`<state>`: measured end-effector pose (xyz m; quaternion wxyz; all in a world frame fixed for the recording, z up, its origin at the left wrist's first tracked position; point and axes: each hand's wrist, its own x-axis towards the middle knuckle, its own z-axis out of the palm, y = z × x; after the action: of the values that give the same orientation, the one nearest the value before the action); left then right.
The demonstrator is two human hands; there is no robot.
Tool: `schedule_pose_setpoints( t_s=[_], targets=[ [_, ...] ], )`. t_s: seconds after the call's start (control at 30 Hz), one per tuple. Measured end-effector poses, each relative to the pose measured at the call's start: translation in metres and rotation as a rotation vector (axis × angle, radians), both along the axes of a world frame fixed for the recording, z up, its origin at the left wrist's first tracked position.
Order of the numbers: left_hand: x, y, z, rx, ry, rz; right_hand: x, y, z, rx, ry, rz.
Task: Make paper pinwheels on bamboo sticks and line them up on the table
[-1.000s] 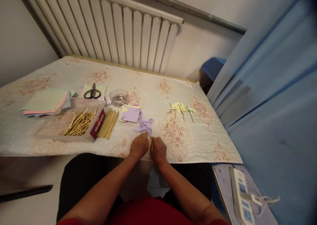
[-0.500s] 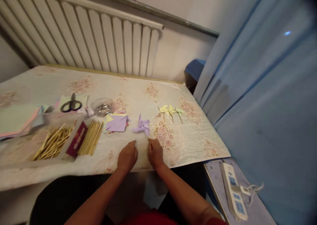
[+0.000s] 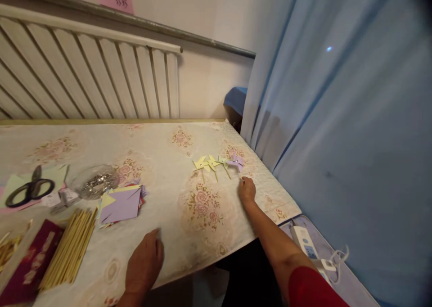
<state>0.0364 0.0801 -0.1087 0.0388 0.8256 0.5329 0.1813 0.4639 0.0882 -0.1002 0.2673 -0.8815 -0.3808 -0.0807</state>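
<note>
A purple paper pinwheel (image 3: 237,161) is at the right of the table, its stick pinched in my right hand (image 3: 247,189). It is beside a row of finished-looking pinwheels: two yellow pinwheels (image 3: 201,164) and a pale green pinwheel (image 3: 223,161), all lying with their sticks toward me. My left hand (image 3: 144,262) is closed in a loose fist by the table's front edge, and I see nothing in it. Nearest to that hand is a stack of cut paper squares (image 3: 123,204), purple on top, with slits at the corners.
Thin wooden sticks (image 3: 71,244) lie beside a maroon-labelled box (image 3: 32,259) at the left. Behind them are dark-handled scissors (image 3: 31,191) on coloured paper and a clear dish of small metal pieces (image 3: 97,184). A blue curtain (image 3: 324,136) and a power strip (image 3: 305,244) bound the right.
My right hand has carried the purple pinwheel right and away from me, to the row of pinwheels. My left hand stays near the front edge, apart from it. The view has swung right.
</note>
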Motion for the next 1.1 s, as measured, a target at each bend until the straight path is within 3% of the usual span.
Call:
schedule_pose_setpoints(
  t_s=[0.17, 0.47, 1.1],
  targets=[
    [-0.001, 0.002, -0.001, -0.014, 0.024, 0.008, 0.030, 0.023, -0.003, -0.051, 0.016, -0.078],
    [-0.006, 0.005, -0.007, -0.015, 0.027, -0.011, 0.034, 0.061, -0.006, -0.176, 0.031, -0.119],
    [-0.008, 0.005, -0.012, 0.009, -0.003, -0.034, 0.030, 0.069, 0.002, -0.295, -0.020, -0.073]
  ],
)
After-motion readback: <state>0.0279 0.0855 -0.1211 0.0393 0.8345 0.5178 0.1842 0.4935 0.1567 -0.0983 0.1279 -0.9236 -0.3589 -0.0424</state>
